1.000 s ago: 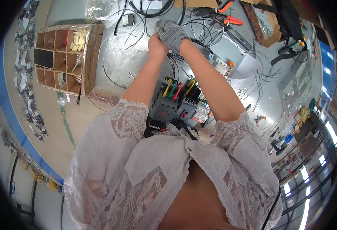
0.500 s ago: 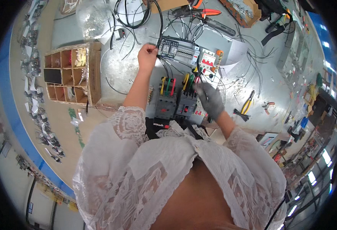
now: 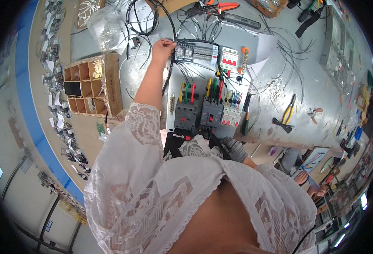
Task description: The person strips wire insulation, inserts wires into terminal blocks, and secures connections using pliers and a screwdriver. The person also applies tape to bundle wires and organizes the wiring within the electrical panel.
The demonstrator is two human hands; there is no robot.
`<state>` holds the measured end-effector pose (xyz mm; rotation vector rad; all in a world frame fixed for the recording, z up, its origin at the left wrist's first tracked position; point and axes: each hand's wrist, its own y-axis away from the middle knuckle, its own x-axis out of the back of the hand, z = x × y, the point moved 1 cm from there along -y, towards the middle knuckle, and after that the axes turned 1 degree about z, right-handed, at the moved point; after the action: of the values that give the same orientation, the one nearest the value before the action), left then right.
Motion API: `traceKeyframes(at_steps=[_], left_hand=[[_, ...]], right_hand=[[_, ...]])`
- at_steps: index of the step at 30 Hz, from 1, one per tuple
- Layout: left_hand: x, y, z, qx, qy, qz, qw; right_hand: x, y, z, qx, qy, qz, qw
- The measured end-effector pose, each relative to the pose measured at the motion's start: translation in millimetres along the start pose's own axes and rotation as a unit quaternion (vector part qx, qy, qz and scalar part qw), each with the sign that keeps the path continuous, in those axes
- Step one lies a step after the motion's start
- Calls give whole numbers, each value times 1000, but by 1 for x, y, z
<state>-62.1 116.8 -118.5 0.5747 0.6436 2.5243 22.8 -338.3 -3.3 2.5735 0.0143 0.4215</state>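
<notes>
My bare left hand is closed, its fingertips pinching the black wire bundle at the left corner of an electrical mounting panel. Beside the fingertips are clear-topped relays and a terminal block row. A white breaker with red switches sits to their right. Along the near side stand a dark contactor-like unit, a dark moulded breaker and small white breakers. My right hand, in a grey glove, is low by my waist; its fingers are hidden.
A cardboard compartment box stands left. Yellow-handled pliers and black ties lie right, with a screwdriver nearer the panel. Coiled black cable and orange-handled cutters lie beyond. Another person's hands show at lower right.
My right hand has drawn back from the breakers to my waist, uncovering the small white breakers. My left hand stays at the bundle's corner. The view has shifted slightly.
</notes>
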Motion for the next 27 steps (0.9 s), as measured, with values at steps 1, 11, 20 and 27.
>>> traceKeyframes(at_steps=[1, 11, 20, 27], left_hand=[[0, -2, 4, 22, 3, -10, 1000], [-13, 2, -6, -150, 28, 16, 988], [-21, 14, 6, -150, 65, 61, 985], [-13, 10, -13, -170, 95, 52, 979]], right_hand=[[2, 2, -1, -2, -1, 11, 1000], [67, -108, -70, 91, 57, 101, 989], [113, -363, -120, -90, -161, 43, 982], [88, -409, -123, -95, -139, 59, 984]])
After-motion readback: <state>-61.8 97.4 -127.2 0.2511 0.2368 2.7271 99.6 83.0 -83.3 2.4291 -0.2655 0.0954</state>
